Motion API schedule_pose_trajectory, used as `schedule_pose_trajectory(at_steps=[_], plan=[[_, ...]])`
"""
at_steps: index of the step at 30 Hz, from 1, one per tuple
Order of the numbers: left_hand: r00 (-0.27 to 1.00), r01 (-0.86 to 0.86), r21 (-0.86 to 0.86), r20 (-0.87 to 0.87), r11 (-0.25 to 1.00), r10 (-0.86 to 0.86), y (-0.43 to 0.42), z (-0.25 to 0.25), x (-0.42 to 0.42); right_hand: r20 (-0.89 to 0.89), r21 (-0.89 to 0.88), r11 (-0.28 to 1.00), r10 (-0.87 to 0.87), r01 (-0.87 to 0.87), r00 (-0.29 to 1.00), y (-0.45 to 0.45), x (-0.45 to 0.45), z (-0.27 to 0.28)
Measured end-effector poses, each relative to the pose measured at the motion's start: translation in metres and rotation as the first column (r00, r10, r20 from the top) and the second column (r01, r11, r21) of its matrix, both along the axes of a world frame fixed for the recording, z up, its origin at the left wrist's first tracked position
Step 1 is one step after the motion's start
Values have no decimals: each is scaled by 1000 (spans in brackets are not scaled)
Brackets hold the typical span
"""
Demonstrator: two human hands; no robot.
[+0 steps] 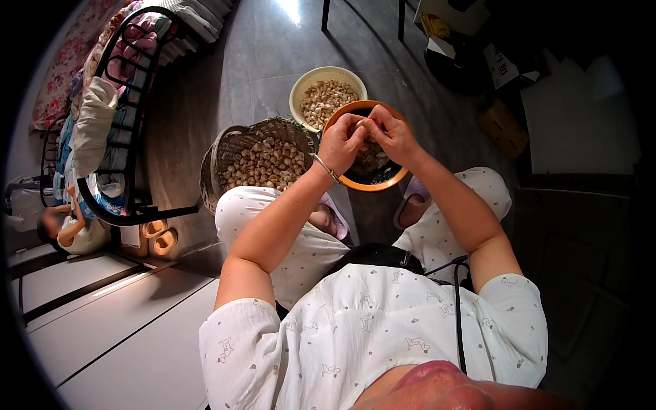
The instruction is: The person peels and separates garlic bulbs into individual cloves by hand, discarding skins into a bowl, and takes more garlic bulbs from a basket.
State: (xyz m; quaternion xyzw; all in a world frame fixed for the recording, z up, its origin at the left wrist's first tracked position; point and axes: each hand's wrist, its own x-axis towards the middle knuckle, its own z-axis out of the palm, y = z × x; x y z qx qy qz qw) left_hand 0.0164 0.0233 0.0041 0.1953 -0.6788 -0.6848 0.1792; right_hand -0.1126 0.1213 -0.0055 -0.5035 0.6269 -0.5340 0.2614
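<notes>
My left hand and my right hand meet over an orange-rimmed basin, fingertips pinched together. Between them is a small pale garlic clove, partly covered by the fingers. A bracelet circles my left wrist. Papery skins lie in the basin's dark inside, below my hands. Just beyond, a cream plastic basket holds many pale garlic cloves. On the left, a woven basket contains many brownish, unpeeled garlic pieces.
My knees and slippered feet flank the orange basin. A black metal bed frame stands at the left, with a person beyond it and tan slippers nearby. Boxes sit at the upper right. Thin dark furniture legs stand ahead.
</notes>
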Motion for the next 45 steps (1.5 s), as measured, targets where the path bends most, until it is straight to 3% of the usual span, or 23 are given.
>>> schedule_pose_trajectory(at_steps=[5, 7, 8, 9, 10, 12, 16, 19, 21, 23, 26, 29, 31, 34, 38, 44, 45], plan=[[999, -18, 120, -29, 993, 22, 0, -3, -1, 28, -24, 1000, -15, 16, 999, 0, 4, 2], [999, -27, 176, -39, 984, 35, -1, -3, -1, 224, -51, 999, 8, 4, 975, -1, 4, -6], [997, -29, 283, -61, 959, 48, -2, -3, -1, 224, -50, 999, 9, 3, 975, -2, 4, -5], [995, -28, 387, -82, 922, 64, -2, -2, -1, 361, -61, 998, 34, -13, 932, -3, 4, -4], [995, -28, 387, -82, 922, 65, -3, -2, -1, 490, -75, 997, 59, -26, 870, -3, 3, -3], [991, 6, 566, -113, 824, 70, -3, 3, 1, 545, -17, 1000, 27, -22, 838, -1, 0, 7], [991, -4, 616, -103, 787, 86, -6, 5, 2, 674, 44, 998, 2, -43, 739, 1, -4, 13], [999, 37, 654, -39, 756, -16, -8, 5, 3, 521, 43, 999, 6, -33, 854, 0, -4, 5], [979, 42, 530, 147, 847, -141, -5, 7, 0, 487, -19, 999, 34, -28, 873, -2, 1, -2], [978, 44, 472, 161, 881, -135, -2, 5, 0, 450, -80, 996, 59, -25, 891, -1, 4, -1], [985, 50, 388, 132, 920, -109, -3, 1, 0, 524, 23, 998, 42, -64, 851, 1, 3, 6], [976, 98, 311, 154, 945, -151, -3, 0, 1, 429, -2, 998, 57, -62, 902, 1, 4, 7], [971, 158, 235, 137, 959, -194, -2, -1, 2, 83, -13, 999, -51, 52, 995, 3, 8, 12], [970, 184, 232, 117, 955, -215, -2, 2, 1, -2, -2, 993, -120, 120, 993, 6, 15, 23], [967, 203, 327, 81, 923, -242, 0, -4, 1, -3, -30, 989, -143, 142, 990, 6, 15, 18], [967, 198, 328, 89, 924, -238, 1, -3, -2, 201, -62, 989, -122, 137, 972, 1, 12, 3], [972, 188, 345, 70, 919, -225, 1, -3, -2, 300, -75, 989, -100, 128, 949, -1, 10, -2]])
